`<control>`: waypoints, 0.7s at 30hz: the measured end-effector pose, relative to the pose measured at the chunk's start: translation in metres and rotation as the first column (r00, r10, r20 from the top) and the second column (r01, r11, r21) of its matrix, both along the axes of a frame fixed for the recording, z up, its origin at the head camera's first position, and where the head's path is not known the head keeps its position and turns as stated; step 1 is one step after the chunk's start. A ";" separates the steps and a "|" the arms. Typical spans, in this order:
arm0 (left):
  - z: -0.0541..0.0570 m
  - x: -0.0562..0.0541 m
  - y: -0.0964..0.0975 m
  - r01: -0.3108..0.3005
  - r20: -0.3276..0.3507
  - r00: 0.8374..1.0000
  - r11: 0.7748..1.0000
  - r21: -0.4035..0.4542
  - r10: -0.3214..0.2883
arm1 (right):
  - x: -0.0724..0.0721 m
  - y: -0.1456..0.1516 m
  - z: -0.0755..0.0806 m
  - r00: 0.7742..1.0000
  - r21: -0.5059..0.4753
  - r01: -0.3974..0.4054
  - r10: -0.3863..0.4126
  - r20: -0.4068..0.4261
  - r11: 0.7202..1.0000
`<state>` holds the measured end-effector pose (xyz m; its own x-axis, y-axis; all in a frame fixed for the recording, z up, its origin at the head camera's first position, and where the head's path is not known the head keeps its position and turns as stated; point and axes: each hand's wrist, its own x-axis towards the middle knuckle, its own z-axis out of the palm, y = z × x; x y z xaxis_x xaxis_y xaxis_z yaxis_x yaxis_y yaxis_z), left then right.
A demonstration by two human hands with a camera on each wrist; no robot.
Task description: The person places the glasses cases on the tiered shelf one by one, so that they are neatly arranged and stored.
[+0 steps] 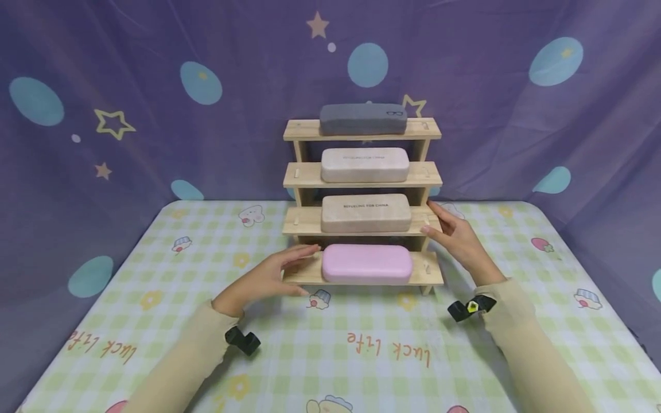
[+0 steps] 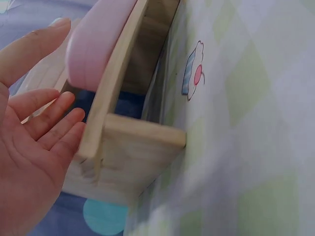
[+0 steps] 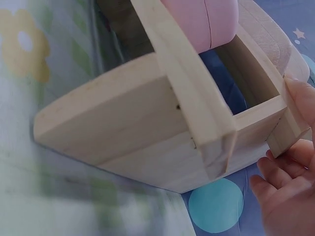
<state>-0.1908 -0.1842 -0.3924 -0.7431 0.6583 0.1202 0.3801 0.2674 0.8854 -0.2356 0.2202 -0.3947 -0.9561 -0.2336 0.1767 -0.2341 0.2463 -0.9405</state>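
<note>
A stepped wooden rack (image 1: 304,175) stands on the table with one glasses case on each tier. On the lowest tier lies a pink glasses case (image 1: 367,264). Above it are a beige case (image 1: 366,221), a whitish case (image 1: 365,172) and a grey case (image 1: 363,119) with a small glasses mark. My left hand (image 1: 276,272) is at the left end of the lowest tier, thumb spread away from the fingers, fingertips close to the pink case. My right hand (image 1: 457,238) grips the right end of the second tier from the bottom, thumb on top and fingers (image 3: 275,172) beneath the plank.
A green-and-white checked cloth (image 1: 206,321) with printed cupcakes and flowers covers the table. Behind the rack hangs a purple curtain (image 1: 248,132) with stars and blue ovals. Black straps with small mounts (image 1: 242,340) sit on both wrists.
</note>
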 end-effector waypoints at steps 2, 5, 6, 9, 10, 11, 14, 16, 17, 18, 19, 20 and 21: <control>0.003 0.002 -0.006 -0.018 -0.014 1.000 1.000 -0.023 0.018 | -0.001 0.000 0.001 1.000 0.037 0.003 -0.003 -0.003 0.999; 0.005 0.004 -0.015 -0.038 -0.045 0.998 0.998 -0.046 0.036 | -0.003 0.001 0.002 1.000 0.084 0.010 -0.011 0.003 0.996; 0.004 0.004 -0.018 -0.040 -0.059 0.998 0.998 -0.048 0.038 | -0.003 0.001 0.003 1.000 0.097 0.012 -0.012 0.004 0.995; 0.003 0.003 -0.029 -0.033 -0.103 0.994 0.998 -0.053 0.027 | -0.003 0.002 0.003 1.000 0.116 0.016 -0.018 0.015 0.993; 0.003 0.003 -0.032 -0.037 -0.109 0.994 0.998 -0.056 0.030 | -0.003 0.002 0.003 1.000 0.112 0.015 -0.017 0.017 0.994; 0.003 0.003 -0.036 -0.036 -0.113 0.993 0.998 -0.057 0.029 | -0.003 0.002 0.003 1.000 0.110 0.015 -0.018 0.022 0.994; 0.004 0.004 -0.047 -0.051 -0.125 0.991 0.996 -0.074 0.042 | -0.002 0.003 0.002 0.999 0.112 0.018 -0.022 0.029 0.993; 0.005 0.004 -0.054 -0.067 -0.134 0.989 0.994 -0.081 0.056 | -0.001 0.004 0.002 1.000 0.118 0.022 -0.025 0.019 0.993; 0.005 0.004 -0.057 -0.073 -0.144 0.988 0.994 -0.082 0.061 | -0.001 0.004 0.001 1.000 0.129 0.027 -0.029 0.011 0.991; 0.006 0.004 -0.060 -0.082 -0.154 0.986 0.993 -0.080 0.069 | -0.001 0.005 0.001 0.999 0.139 0.031 -0.032 0.003 0.990; 0.006 0.004 -0.063 -0.092 -0.162 0.984 0.993 -0.078 0.079 | 0.000 0.005 0.001 0.999 0.142 0.034 -0.034 -0.005 0.989; 0.006 0.003 -0.066 -0.106 -0.175 0.980 0.991 -0.079 0.091 | 0.000 0.005 0.000 0.999 0.149 0.037 -0.035 -0.014 0.988; 0.007 0.003 -0.069 -0.117 -0.187 0.977 0.990 -0.075 0.101 | 0.000 0.006 0.000 0.999 0.156 0.040 -0.037 -0.019 0.987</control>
